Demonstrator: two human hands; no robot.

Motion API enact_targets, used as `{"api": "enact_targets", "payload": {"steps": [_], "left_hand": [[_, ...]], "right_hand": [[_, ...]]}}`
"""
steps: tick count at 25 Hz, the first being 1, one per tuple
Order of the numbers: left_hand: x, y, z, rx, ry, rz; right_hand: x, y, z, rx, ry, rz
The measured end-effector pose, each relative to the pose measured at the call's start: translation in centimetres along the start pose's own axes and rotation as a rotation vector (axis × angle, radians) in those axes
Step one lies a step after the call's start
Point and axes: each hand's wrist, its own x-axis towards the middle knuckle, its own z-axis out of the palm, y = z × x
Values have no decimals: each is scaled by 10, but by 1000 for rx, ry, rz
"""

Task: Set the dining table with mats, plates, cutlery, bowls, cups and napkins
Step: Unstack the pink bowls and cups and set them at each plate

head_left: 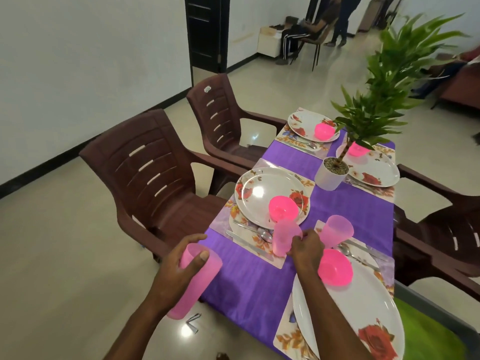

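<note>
Your left hand (181, 263) is wrapped around a stack of pink cups (193, 280), held off the near-left edge of the purple tablecloth (254, 287). Your right hand (306, 246) pinches a single pink cup (284, 237), tilted over the floral mat (259, 242) on that cloth, just beside the cutlery (262, 233) and right below the plate (270, 194) with the pink bowl (283, 207).

Four plates (270, 193), four pink bowls (282, 207), three pink cups (287, 240), four mats (259, 245), four chairs (153, 167), one plant (331, 172).
</note>
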Motion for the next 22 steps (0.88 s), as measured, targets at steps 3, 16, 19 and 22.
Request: {"api": "enact_targets", "payload": {"steps": [3,16,19,22], "left_hand": [[8,-4,-8,-8,19,-13],[55,-30,-94,-155,21,73],[74,-43,-155,-149,-33,100],[87,-63,-240,-89,-35,95]], "right_hand": [[6,9,15,-25,16,20],[-102,-121,53,116,46,-178],[-177,-213,121,347,-538,-136],[-234,-288,175,444,-797,-66]]}}
